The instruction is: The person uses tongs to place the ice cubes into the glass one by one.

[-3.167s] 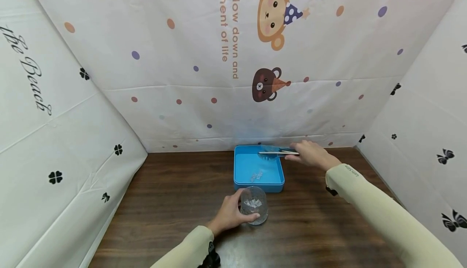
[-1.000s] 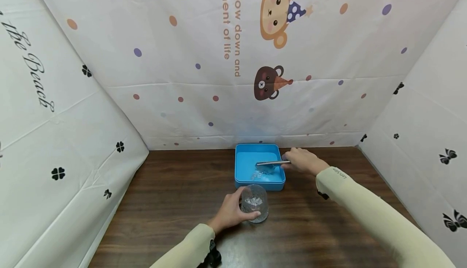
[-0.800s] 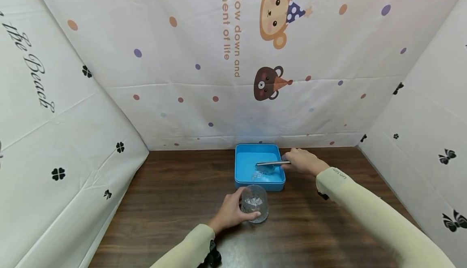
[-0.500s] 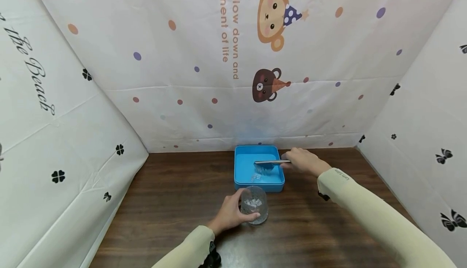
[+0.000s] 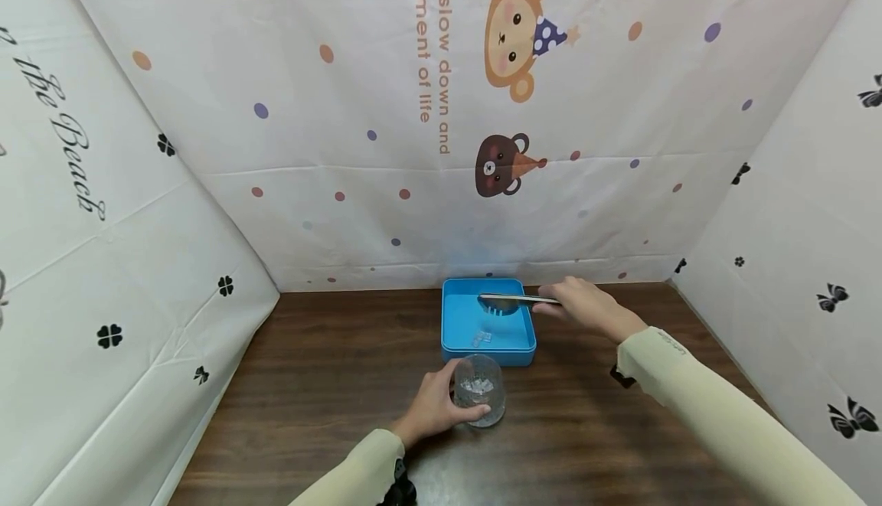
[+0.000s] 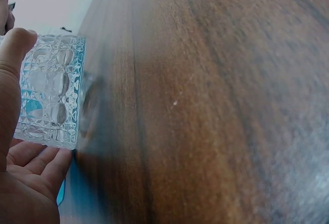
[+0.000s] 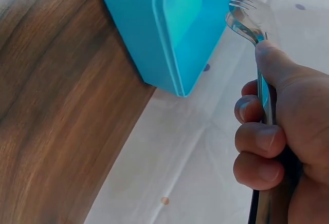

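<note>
My left hand (image 5: 439, 401) grips a clear patterned glass (image 5: 478, 403) at its side, thumb and fingers around it. The glass stands upright on the wooden table, with several clear pieces like ice cubes (image 5: 477, 385) inside. My right hand (image 5: 586, 307) holds metal tongs (image 5: 513, 298), one end tined like a fork and the other rounded like a spoon, as the right wrist view shows. The tongs' ends hang over the back of a shallow blue box (image 5: 489, 354). A few clear pieces (image 5: 482, 337) lie near its front. Whether the tongs carry anything cannot be made out.
Dark wooden table (image 5: 331, 383) spreads around the box and glass. A white cloth wall (image 5: 386, 215) with printed animals rises directly behind the box. Printed cloth walls also stand at left and right.
My right hand has lifted the tongs up and back from the clear pieces, after lowering them towards those pieces earlier. The left hand and glass stay in place.
</note>
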Action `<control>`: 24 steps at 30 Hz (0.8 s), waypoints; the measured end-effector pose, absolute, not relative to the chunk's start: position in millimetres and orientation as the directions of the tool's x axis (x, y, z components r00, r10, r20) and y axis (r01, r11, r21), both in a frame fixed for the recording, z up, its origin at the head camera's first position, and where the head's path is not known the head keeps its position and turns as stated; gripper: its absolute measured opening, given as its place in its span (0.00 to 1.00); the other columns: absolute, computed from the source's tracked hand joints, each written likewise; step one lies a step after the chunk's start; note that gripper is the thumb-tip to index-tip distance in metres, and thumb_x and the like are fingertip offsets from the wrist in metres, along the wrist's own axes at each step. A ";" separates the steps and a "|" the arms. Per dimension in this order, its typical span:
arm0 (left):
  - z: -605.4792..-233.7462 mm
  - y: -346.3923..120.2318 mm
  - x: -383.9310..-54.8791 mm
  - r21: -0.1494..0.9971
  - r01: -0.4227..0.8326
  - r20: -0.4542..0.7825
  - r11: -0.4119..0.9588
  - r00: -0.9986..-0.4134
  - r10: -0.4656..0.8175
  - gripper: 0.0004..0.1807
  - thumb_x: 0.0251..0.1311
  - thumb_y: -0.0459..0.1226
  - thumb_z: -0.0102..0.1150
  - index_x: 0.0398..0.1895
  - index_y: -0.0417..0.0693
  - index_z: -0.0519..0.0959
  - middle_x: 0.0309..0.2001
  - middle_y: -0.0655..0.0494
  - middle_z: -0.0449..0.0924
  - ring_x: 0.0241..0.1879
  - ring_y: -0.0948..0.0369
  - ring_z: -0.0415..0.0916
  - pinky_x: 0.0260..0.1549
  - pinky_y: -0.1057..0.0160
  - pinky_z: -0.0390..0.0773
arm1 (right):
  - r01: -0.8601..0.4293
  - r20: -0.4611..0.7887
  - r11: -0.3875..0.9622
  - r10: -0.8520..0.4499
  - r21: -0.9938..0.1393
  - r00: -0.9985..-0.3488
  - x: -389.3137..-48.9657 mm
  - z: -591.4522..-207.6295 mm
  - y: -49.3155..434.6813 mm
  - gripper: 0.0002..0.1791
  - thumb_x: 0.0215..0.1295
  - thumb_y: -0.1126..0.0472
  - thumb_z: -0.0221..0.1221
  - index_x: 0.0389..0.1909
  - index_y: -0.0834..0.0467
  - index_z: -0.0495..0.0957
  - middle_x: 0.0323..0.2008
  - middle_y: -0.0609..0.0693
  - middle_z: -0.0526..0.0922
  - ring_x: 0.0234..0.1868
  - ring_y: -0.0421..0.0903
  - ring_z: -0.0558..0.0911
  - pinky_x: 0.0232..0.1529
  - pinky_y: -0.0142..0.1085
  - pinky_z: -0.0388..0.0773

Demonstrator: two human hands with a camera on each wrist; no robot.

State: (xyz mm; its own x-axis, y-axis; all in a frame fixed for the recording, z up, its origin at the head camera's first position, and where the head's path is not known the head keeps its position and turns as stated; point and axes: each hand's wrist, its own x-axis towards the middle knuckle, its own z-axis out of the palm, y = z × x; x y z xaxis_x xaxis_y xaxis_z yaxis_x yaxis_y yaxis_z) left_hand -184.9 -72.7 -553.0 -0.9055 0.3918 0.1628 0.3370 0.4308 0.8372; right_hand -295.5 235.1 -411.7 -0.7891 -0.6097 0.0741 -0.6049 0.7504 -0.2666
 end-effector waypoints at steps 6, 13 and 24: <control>-554.4 -73.7 -184.5 0.840 0.334 0.157 0.427 -0.904 0.396 0.42 0.53 0.59 0.75 0.68 0.52 0.72 0.55 0.56 0.82 0.51 0.65 0.81 0.48 0.63 0.82 | -0.614 0.113 0.745 -0.608 -0.262 -0.786 -289.4 -410.1 240.6 0.15 0.74 0.51 0.62 0.27 0.50 0.74 0.16 0.41 0.62 0.17 0.36 0.64 0.23 0.33 0.65; -554.5 -74.1 -185.2 0.837 0.337 0.158 0.431 -0.903 0.400 0.42 0.54 0.58 0.75 0.68 0.51 0.71 0.56 0.54 0.82 0.51 0.63 0.81 0.48 0.62 0.82 | -0.621 0.128 0.739 -0.611 -0.261 -0.781 -286.6 -411.7 245.9 0.15 0.74 0.50 0.62 0.28 0.51 0.76 0.15 0.40 0.64 0.16 0.35 0.66 0.23 0.33 0.67; -553.3 -73.5 -186.8 0.831 0.344 0.161 0.438 -0.901 0.403 0.42 0.54 0.58 0.75 0.68 0.50 0.71 0.56 0.55 0.82 0.51 0.65 0.81 0.48 0.61 0.82 | -0.605 0.109 0.744 -0.602 -0.283 -0.791 -287.6 -416.1 247.8 0.14 0.74 0.51 0.62 0.30 0.52 0.77 0.17 0.40 0.65 0.17 0.35 0.66 0.23 0.33 0.68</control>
